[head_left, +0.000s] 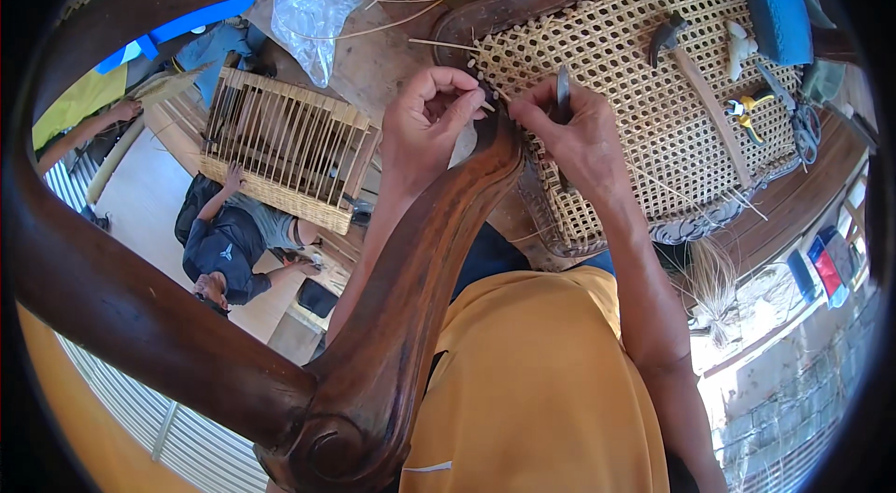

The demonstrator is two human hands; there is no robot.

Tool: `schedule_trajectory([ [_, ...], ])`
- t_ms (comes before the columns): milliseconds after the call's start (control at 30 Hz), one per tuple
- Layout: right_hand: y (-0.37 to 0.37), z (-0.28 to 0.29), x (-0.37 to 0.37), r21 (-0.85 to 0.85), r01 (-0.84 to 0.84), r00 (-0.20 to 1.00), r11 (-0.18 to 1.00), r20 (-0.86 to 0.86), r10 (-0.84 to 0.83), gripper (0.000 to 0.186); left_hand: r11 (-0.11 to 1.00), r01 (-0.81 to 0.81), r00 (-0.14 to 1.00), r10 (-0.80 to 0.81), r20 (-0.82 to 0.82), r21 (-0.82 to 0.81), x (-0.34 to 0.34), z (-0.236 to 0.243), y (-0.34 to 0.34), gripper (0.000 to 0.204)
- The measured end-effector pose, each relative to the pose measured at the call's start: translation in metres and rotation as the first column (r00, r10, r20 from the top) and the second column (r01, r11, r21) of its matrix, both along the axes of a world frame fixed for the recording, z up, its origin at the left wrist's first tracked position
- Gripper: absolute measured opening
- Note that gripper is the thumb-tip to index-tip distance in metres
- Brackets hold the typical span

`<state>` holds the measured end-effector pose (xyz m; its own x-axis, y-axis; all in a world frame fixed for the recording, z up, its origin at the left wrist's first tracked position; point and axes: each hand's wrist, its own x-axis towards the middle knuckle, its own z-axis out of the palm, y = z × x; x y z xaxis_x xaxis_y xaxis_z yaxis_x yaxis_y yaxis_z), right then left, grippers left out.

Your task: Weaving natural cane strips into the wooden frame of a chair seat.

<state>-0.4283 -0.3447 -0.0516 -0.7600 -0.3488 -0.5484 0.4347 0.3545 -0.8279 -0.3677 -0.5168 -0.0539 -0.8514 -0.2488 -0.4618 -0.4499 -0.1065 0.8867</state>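
Both hands meet at the near left corner of a woven cane seat set in a carved dark wood chair frame. My left hand is pinched around a short pale piece of cane, whose far end is hard to make out. My right hand is closed, with a flat grey metal tool rising between its fingers; thumb and forefinger also pinch a thin reddish strand tip. The curved wooden chair arm runs up to just below my hands.
On the cane lie a hammer, yellow-black pliers, scissors and a blue block. Loose cane strands hang at right. Another person sits at left beside a slatted rattan piece. A plastic bag lies beyond.
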Motion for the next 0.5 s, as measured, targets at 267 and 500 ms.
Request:
schedule_trajectory([
  [267, -0.002, 0.012, -0.013, 0.262, -0.209, 0.969, 0.942, -0.073, 0.235, 0.019, 0.965, 0.038, 0.999, -0.047, -0.028, -0.261, 0.012, -0.008, -0.001, 0.013],
  [500, -0.015, 0.015, -0.035, 0.403, -0.403, 0.883, 0.822, -0.066, 0.465, 0.024, 0.893, 0.137, 0.977, -0.194, -0.093, -0.429, 0.013, -0.016, 0.001, 0.015],
])
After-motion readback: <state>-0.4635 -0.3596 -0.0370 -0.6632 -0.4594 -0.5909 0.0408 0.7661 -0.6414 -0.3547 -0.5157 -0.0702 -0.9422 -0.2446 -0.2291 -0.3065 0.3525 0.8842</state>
